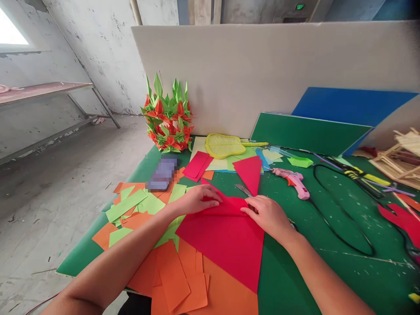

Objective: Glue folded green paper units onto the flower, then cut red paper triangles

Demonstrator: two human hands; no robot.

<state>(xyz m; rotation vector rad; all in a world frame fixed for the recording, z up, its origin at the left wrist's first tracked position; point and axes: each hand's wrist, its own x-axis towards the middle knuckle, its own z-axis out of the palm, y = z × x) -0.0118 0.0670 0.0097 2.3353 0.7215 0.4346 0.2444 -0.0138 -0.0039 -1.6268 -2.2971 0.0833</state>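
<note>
A large red paper sheet lies on orange paper at the table's near edge, its far part folded over with a crease running across. My left hand rests on the fold's left side, thumb and fingers apart. At the right end of the crease, my right hand pinches the red paper between thumb and fingers. A metal blade pokes out beyond the right fingers; its other end is hidden by them. Just past it lie red paper triangles.
Green and orange paper pieces and a phone are on the left. A pink glue gun with a black cord lies right. Behind stand a folded-paper ornament, a yellow swatter and a green board.
</note>
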